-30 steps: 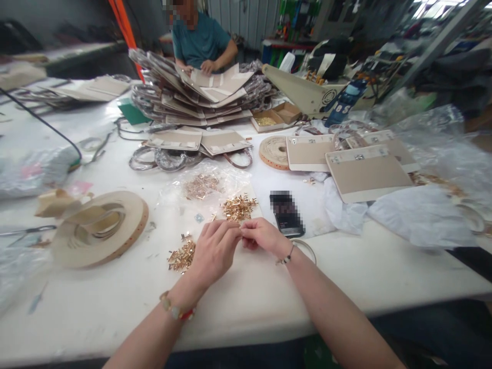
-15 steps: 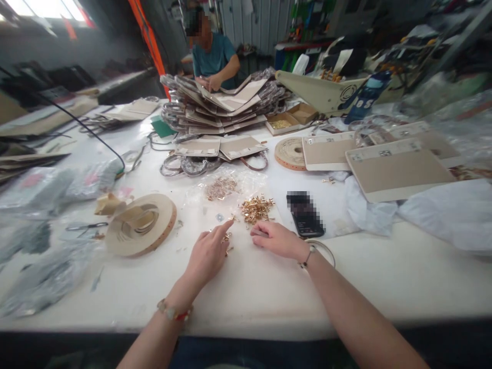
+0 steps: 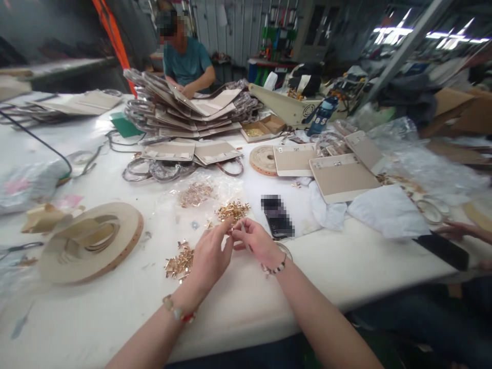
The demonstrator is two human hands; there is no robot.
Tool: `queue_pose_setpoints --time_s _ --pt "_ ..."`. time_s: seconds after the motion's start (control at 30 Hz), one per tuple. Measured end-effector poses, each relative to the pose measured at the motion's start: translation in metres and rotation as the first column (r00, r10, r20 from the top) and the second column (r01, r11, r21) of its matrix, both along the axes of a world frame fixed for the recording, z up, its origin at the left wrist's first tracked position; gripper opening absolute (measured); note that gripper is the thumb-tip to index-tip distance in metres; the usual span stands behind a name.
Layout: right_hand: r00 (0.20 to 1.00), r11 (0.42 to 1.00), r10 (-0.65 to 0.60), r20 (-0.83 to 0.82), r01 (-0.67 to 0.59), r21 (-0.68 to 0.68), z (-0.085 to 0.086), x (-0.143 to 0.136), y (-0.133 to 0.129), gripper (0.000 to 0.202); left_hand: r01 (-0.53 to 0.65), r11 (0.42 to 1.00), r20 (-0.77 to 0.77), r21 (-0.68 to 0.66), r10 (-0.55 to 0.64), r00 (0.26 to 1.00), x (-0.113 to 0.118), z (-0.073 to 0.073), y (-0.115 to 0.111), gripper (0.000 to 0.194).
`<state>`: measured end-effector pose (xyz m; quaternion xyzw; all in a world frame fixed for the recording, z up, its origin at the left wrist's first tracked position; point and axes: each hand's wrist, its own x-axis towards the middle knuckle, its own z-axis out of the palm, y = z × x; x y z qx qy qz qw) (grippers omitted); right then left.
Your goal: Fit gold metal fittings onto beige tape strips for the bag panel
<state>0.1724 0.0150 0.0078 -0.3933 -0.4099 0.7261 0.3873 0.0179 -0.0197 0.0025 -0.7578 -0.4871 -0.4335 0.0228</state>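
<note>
My left hand (image 3: pixel 212 252) and my right hand (image 3: pixel 254 240) meet fingertip to fingertip above the white table. Between the pinched thumb and forefinger of the left there is a glint of a small gold metal fitting (image 3: pixel 231 231), mostly covered by the fingers. The right is closed on a thin grey strip (image 3: pixel 246 237), whose exact kind I cannot tell. Just beyond the hands lies a heap of gold metal fittings (image 3: pixel 233 209). Another gold pile (image 3: pixel 180 262) sits left of my left hand, partly behind it.
A clear plastic bag of small metal parts (image 3: pixel 196 193) lies ahead. Left is a large tape roll (image 3: pixel 132 241); right, a phone (image 3: pixel 280 223) and beige panels (image 3: pixel 342 177). A person (image 3: pixel 188 64) works behind stacked panels (image 3: pixel 184 120). Another person's hand (image 3: pixel 461 230) shows at far right.
My hands were apart and have come together, the left moving off the table toward the right. The view has turned right, bringing another person's hand into sight.
</note>
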Motion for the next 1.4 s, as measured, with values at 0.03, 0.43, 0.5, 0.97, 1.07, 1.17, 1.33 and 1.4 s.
queue_pose_setpoints --time_s 0.03,0.43,0.5,0.97,1.07,1.17,1.33,1.4 --pt "0.999 1.0 -0.004 -0.053 0.003 -0.03 -0.002 0.0 0.0 0.049 -0.001 1.0 0.01 0.024 0.0 1.0 0.002 -0.003 0.002 0.049" --pt "0.996 0.997 -0.073 -0.047 0.071 -0.029 -0.001 0.005 0.003 0.047 0.104 0.979 0.315 -0.174 -0.045 0.948 -0.003 -0.007 0.005 0.053" --pt "0.996 0.996 -0.084 0.022 0.083 0.04 -0.001 0.007 0.003 0.045 0.088 0.966 0.389 -0.243 0.014 0.921 -0.009 -0.006 0.004 0.042" --pt "0.959 0.937 -0.058 0.279 -0.044 0.346 -0.008 0.005 -0.004 0.029 0.559 0.64 0.844 -0.528 0.32 0.43 -0.009 -0.001 0.005 0.034" --pt "0.932 0.923 -0.082 0.352 -0.063 0.38 -0.006 0.005 -0.005 0.028 0.655 0.571 0.866 -0.495 0.386 0.317 -0.009 0.004 0.006 0.049" --pt "0.91 0.895 -0.113 0.4 -0.082 0.438 -0.002 0.004 -0.005 0.024 0.69 0.547 0.86 -0.474 0.457 0.228 -0.008 0.01 0.006 0.055" --pt "0.882 0.848 -0.15 0.447 -0.118 0.517 0.0 0.005 -0.005 0.022 0.689 0.523 0.828 -0.503 0.521 0.208 -0.01 0.014 0.008 0.059" --pt "0.874 0.824 -0.163 0.458 -0.135 0.551 -0.001 0.006 -0.005 0.021 0.686 0.52 0.827 -0.509 0.518 0.22 -0.01 0.015 0.008 0.059"
